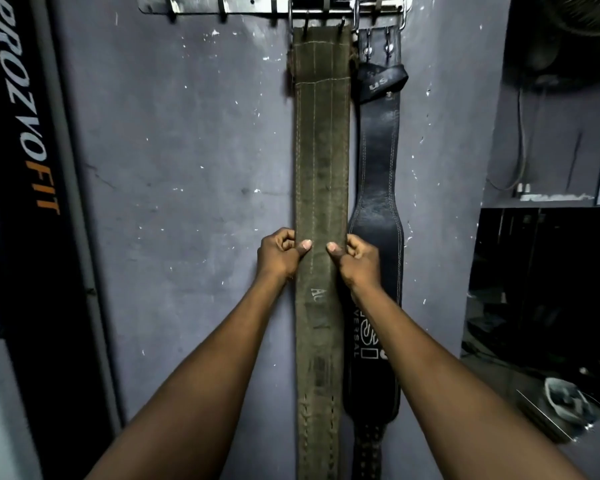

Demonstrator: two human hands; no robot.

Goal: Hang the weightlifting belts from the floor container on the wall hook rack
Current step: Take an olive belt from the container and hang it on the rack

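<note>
Olive-green weightlifting belt (323, 202), canvas-like with pale stitch lines, hanging flat against grey wall (187, 168) from metal hook rack (222, 6) at top of view; big steel buckle frame (323, 12) looped over hooks, two prongs poking through upper edge. Faint lettering low on belt face (unreadable beyond "A"-like marks).

Left hand (279, 254) pinching belt's left edge at about mid-length, thumb flat on front face, fingers curled behind edge: grip narrow and closed on olive belt. Right hand (355, 258) mirroring on right edge, thumb on front, fingers wrapped behind: grip likewise closed on same belt. Thumbs near each other, not touching. Both forearms bare, reaching up from bottom of frame.

Just right of olive belt, touching or slightly tucked behind its edge: black leather weightlifting belt (378, 202), also hung on rack, widening at middle, white stitching, printed "US" on keeper loop and partial "…VERSAL" lower down (partly hidden by right wrist).

Far left: black vertical banner or panel (21, 133) with lettering ending in orange "FIT". Right side: dark recess with cable on wall (520, 133), shelf edge, and mirror-like panel below (contents too dim to tell).
</note>
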